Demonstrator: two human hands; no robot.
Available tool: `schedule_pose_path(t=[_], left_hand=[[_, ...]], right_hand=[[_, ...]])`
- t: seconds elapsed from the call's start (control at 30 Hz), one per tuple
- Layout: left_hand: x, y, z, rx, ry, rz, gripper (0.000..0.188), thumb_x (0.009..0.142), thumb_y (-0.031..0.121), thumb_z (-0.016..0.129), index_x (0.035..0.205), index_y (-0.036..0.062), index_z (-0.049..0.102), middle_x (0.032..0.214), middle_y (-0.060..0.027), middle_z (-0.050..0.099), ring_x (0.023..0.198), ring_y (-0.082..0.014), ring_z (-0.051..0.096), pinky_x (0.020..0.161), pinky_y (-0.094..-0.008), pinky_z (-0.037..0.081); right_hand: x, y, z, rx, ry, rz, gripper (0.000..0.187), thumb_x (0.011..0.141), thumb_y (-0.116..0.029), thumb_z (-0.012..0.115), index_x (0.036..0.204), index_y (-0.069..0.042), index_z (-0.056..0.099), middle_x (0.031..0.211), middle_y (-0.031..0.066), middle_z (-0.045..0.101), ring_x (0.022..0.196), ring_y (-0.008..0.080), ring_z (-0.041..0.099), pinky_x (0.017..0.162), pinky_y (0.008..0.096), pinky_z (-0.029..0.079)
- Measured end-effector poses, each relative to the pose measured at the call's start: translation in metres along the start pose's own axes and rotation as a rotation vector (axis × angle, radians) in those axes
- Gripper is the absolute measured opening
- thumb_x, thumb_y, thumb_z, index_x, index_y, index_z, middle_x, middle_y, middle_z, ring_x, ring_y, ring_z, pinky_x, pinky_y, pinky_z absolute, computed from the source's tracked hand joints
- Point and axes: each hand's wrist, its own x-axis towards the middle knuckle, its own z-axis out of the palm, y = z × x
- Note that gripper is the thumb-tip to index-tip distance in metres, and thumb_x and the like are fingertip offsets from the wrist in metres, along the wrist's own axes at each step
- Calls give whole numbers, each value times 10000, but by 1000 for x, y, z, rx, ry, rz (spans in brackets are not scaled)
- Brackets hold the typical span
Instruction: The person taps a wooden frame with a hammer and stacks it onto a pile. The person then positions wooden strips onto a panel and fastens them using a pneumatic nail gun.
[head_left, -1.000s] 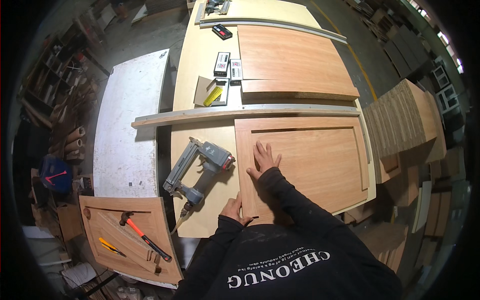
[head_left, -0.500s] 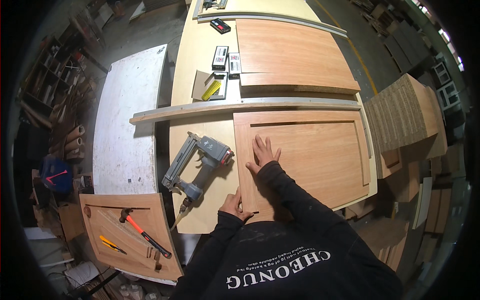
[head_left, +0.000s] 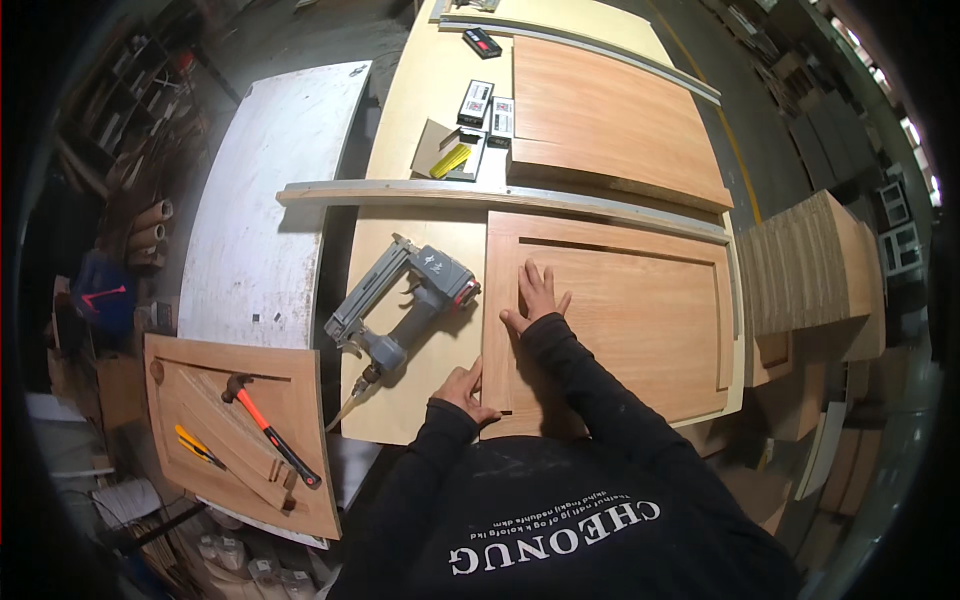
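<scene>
A light-brown wooden door panel [head_left: 630, 320] with a raised frame lies on the pale worktable. My right hand [head_left: 541, 292] rests flat on it beside the left frame strip [head_left: 502, 300], fingers spread, thumb on the strip. At the panel's near left corner my left hand [head_left: 462, 392] grips the edge, its thumb over the strip's end and its fingers along the outer side. What its fingertips do under the edge is hidden. A small dark gap shows by that thumb. Left of the panel, a grey nail gun [head_left: 412, 305] with a hose lies on its side, untouched.
A long metal-edged bar [head_left: 420, 194] crosses behind the panel. Beyond it are stacked panels [head_left: 610, 110], small boxes [head_left: 476, 103] and yellow staples [head_left: 451, 161]. At left, a hammer [head_left: 272, 432] and utility knife [head_left: 200, 447] lie on another panel [head_left: 180, 410]. Boards [head_left: 800, 275] are stacked right.
The whole view has shifted slightly, so the table sits a little higher and its far end further right. Both hands keep nearly the same places on the panel.
</scene>
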Motion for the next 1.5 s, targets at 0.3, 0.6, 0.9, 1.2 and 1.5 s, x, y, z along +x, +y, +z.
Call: schedule_pose_path(t=[0.3,0.6,0.9,1.2,1.5], left_hand=[[-5,-16,13,-70,124,27,960,438,175,820,1293,183,382,808,-67,490,584,-158,560,574,-256,488],[-3,-14,8,-29,98,69,892,487,162,796,1280,146,387,864,-101,507,603,-182,583,569,-275,491],[-3,-26,16,28,120,138,787,547,148,761,1243,52,408,895,-119,485,699,-224,559,623,-307,476],[-21,-26,22,-18,233,147,561,632,190,726,1122,21,512,803,-139,511,717,-279,548,616,-342,457],[-21,-18,22,112,194,138,572,645,192,711,1135,-3,490,832,-144,507,753,-286,545,647,-345,458]], right_hand=[[-65,22,21,63,128,-386,726,664,-436,637,1262,-100,400,1358,117,312,1278,309,245,937,655,67],[-117,21,10,-130,-55,-545,1018,552,-624,655,1302,-23,319,1364,156,296,1286,307,235,982,588,9],[-113,27,26,-166,69,-526,935,582,-580,665,1277,-28,372,1320,170,367,1252,315,309,952,616,49],[-115,22,26,-153,88,-520,907,597,-541,655,1285,-27,365,1320,173,368,1265,315,287,965,609,10],[-113,25,28,-86,94,-503,877,605,-529,674,1274,-48,375,1307,182,383,1270,316,277,977,589,-28]])
